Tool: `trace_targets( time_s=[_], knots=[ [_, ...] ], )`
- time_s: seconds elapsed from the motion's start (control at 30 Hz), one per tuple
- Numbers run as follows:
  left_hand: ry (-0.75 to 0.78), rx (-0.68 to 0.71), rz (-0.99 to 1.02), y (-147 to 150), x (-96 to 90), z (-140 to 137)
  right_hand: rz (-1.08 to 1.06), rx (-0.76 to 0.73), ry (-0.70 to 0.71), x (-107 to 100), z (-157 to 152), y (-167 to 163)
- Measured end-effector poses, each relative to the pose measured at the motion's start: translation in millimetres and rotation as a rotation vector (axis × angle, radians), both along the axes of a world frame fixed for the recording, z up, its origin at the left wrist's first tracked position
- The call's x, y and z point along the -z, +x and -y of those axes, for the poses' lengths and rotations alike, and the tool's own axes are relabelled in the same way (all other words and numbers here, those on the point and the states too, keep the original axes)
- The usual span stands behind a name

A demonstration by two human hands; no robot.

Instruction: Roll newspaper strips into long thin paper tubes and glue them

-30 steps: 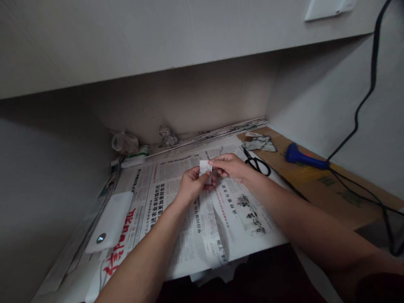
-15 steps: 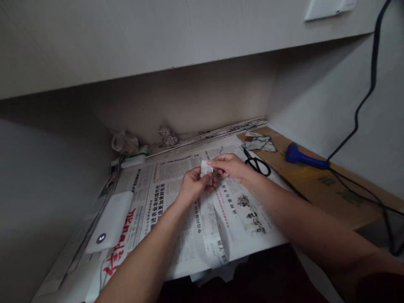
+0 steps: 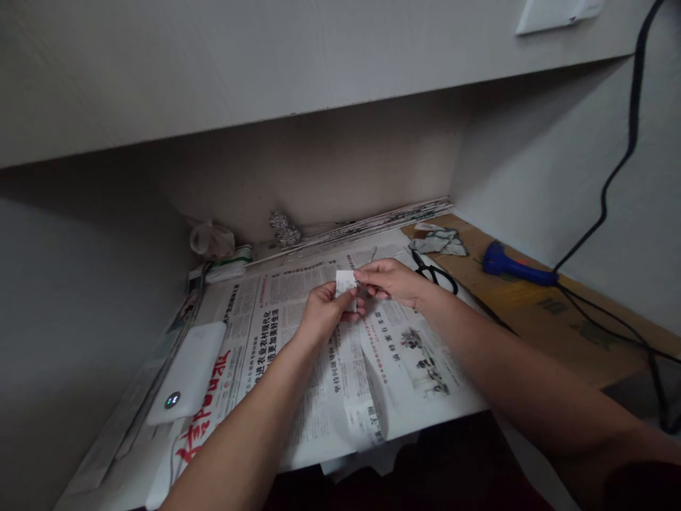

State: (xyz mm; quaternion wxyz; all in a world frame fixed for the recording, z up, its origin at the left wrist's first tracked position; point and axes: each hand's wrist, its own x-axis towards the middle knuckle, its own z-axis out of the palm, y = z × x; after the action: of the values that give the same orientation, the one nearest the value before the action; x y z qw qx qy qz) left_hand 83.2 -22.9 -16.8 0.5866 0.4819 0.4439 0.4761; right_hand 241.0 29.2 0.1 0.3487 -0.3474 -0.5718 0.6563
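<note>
A small folded piece of newspaper (image 3: 345, 279) is pinched between the thumb and fingers of my left hand (image 3: 325, 309). My right hand (image 3: 391, 280) is closed at the paper's right edge, thumb and forefinger gripping its upper right corner. Both hands are over a spread newspaper (image 3: 308, 426) that covers the tabletop. Just right of my right hand lie black-handled scissors (image 3: 443, 279), partly covered by that hand. The paper's lower part is hidden behind my left thumb.
A white power bank (image 3: 189, 369) lies at the left. Along the back are thin paper rolls (image 3: 372, 221), a twisted paper piece (image 3: 284, 228) and a plastic bag (image 3: 211, 240). On cardboard (image 3: 532, 319) at right rest crumpled paper scraps (image 3: 439, 243) and a blue corded glue gun (image 3: 516, 268).
My right fingers have shifted from over the paper's top to its right corner, so more of its top shows. My left hand keeps its hold.
</note>
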Motion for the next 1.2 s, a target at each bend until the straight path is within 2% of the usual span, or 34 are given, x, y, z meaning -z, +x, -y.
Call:
trace_targets(
  time_s=[0.43,0.8,1.2],
  knots=[
    [0.008,0.019,-0.003,0.1,-1.2,0.3,0.012,0.023,-0.001,5.9,-1.7,-2.1],
    [0.035,0.017,-0.010,2.0,4.0,-0.6,0.021,0.184,-0.032,8.2,-0.9,-8.4],
    [0.086,-0.038,-0.083,5.9,3.9,0.9,0.027,0.247,-0.013,11.4,-0.6,-13.5]
  ],
)
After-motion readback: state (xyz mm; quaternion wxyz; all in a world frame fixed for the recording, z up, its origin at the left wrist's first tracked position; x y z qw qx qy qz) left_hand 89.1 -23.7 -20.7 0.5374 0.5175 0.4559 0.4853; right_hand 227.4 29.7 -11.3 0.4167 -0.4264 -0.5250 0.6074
